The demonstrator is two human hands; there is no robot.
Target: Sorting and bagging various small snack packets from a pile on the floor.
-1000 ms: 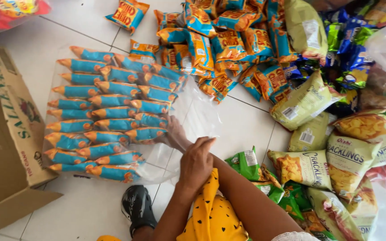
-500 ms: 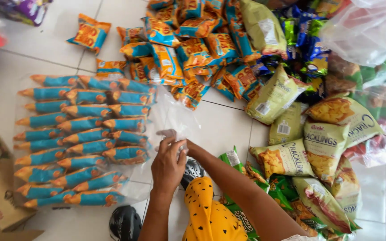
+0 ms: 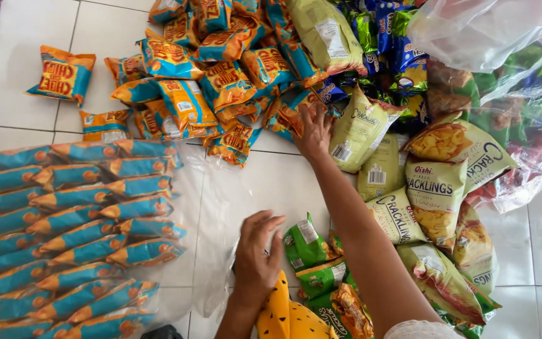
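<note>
Reaching my right hand (image 3: 313, 133), fingers spread, onto the orange snack packets (image 3: 221, 81); my left hand (image 3: 257, 260) rests open on the clear bag (image 3: 221, 213), nearer me.

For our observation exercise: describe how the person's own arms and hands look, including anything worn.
Both hands, left hand and right hand, are bare: no gloves, rings or watch visible. The forearms are uncovered. A pale sleeve edge shows at the right upper arm.

One head view looks steeply down, close over the tiled floor (image 3: 32, 94); the arms enter from six o'clock.
</note>
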